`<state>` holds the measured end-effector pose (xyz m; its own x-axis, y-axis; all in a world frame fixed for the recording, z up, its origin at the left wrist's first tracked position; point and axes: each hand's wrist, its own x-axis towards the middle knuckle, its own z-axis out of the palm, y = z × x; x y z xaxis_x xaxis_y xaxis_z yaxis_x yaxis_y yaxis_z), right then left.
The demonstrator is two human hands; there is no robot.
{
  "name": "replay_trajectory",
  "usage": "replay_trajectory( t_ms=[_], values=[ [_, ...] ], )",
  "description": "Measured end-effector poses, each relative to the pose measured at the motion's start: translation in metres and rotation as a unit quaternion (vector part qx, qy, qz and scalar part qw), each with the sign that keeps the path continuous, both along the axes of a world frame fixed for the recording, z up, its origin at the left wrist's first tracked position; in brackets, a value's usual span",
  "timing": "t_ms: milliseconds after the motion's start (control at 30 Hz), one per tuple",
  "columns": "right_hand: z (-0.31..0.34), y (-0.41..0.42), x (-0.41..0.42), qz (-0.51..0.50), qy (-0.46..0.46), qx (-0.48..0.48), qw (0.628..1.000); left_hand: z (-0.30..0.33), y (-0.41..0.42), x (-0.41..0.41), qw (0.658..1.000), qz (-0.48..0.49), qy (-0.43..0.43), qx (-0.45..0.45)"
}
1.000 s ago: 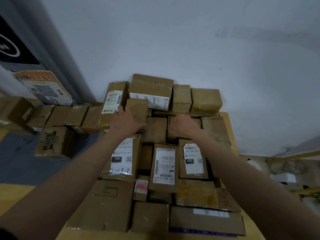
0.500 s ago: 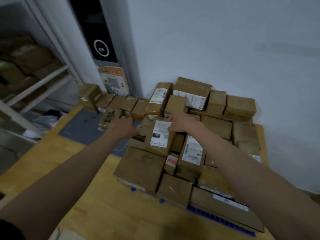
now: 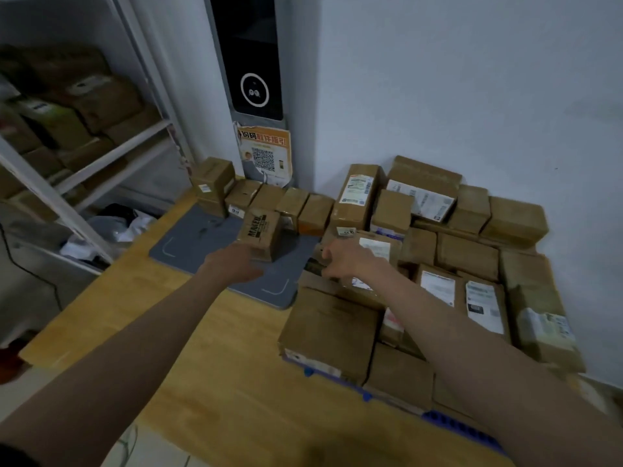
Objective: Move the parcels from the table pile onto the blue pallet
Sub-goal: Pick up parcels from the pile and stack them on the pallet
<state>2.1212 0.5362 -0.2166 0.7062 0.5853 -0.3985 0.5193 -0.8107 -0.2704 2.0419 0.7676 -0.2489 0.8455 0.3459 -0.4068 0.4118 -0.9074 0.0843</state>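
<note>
Head view: left hand open at the printed parcel; right hand loose over pallet boxes. Best gripped both sides; then lifted clear.

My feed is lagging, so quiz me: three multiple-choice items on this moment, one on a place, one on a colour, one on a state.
1. Where does the box printed MAKEUL stand?
A. on the grey mat
B. on the shelf
C. on top of the pallet stack

2. What colour is the pallet edge showing under the stacked parcels?
A. red
B. blue
C. green

3. What is the left hand doing?
A. carrying a parcel in the air
B. resting flat on the wall
C. reaching at the near side of the MAKEUL box

Answers:
1 A: the box sits on the grey mat on the wooden table.
2 B: blue plastic shows along the stack's near edge.
3 C: the hand is at the box's near lower edge, and the box stands on the mat; its fingers are hidden.
</note>
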Motion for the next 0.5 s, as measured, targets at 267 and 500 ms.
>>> replay_trajectory(
  t_ms=[267,500],
  values=[
    [-0.034,0.086,-0.010,-0.049,0.038,0.003,0.998,-0.039,0.103,0.010,0.999,-0.038,0.019,-0.024],
    [-0.071,0.132,0.000,-0.114,0.122,0.015,0.986,-0.084,0.153,0.029,0.992,-0.010,0.043,-0.118]
  ],
)
